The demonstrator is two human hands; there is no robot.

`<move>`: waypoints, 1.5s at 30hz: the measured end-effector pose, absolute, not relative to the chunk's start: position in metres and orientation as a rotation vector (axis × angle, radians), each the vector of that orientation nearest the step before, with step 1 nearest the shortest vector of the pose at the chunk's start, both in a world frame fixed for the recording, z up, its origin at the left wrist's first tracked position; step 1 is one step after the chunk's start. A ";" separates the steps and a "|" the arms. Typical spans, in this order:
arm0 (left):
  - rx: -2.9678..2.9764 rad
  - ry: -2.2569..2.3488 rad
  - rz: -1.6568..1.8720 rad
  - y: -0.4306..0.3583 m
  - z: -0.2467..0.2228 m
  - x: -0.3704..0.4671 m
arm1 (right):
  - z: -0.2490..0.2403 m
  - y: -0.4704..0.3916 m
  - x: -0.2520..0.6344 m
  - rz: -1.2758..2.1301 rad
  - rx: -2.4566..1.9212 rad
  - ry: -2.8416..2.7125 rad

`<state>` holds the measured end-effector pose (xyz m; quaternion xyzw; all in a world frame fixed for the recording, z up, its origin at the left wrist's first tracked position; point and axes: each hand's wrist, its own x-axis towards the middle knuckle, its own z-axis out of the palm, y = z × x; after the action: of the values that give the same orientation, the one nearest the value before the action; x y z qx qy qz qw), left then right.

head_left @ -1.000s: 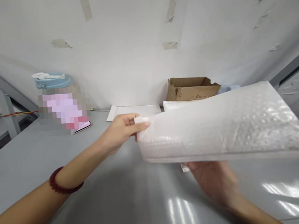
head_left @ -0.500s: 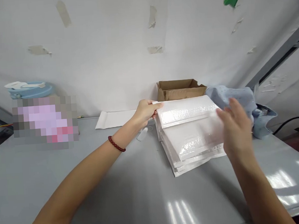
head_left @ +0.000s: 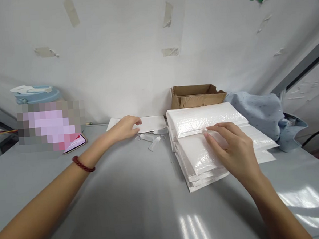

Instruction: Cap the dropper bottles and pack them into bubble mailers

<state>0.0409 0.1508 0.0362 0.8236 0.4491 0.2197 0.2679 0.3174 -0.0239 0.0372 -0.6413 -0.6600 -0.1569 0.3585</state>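
A stack of white padded bubble mailers (head_left: 203, 160) lies on the grey table right of the middle, some sheets fanned to the right. My right hand (head_left: 234, 147) is over the stack, its thumb and forefinger pinching the lower edge of the top mailer (head_left: 211, 116). Farther left, my left hand (head_left: 126, 128) is held with thumb and fingers apart, nothing in it. It is at a flat white mailer (head_left: 153, 123) against the wall; whether it touches is unclear. Just right of that hand lie several small translucent plastic pieces (head_left: 154, 143) with thin loops.
Behind the stack stands an open cardboard box (head_left: 198, 96). Light-blue cloth (head_left: 253, 109) is bunched at its right. To the left are a blue-lidded container (head_left: 37, 95), a blurred-out patch and a phone (head_left: 76, 142). The wall (head_left: 123, 63) closes off the back.
My left hand has let go of the top mailer and moved left to the flat mailer. My right hand has come inward onto the top mailer's lower edge. The view has shifted slightly.
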 end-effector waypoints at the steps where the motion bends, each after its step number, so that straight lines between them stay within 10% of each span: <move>1: 2.297 1.205 0.520 0.154 0.032 0.028 | 0.037 -0.023 0.318 -0.406 -1.664 -1.734; 11: 2.682 1.387 0.392 0.163 0.005 0.006 | 0.038 -0.022 0.316 -0.444 -1.650 -1.767; 23: 2.695 1.400 1.172 0.091 0.010 -0.035 | 0.047 -0.044 0.286 -0.457 -1.365 -1.670; 45: 3.010 1.061 1.150 0.034 0.016 -0.031 | 0.017 -0.072 0.221 1.454 -1.228 -1.440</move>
<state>-0.0312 0.0345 0.0159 0.8804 0.3102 0.3363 -0.1249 0.2205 -0.0724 0.0174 -0.4784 -0.5608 0.5664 0.3686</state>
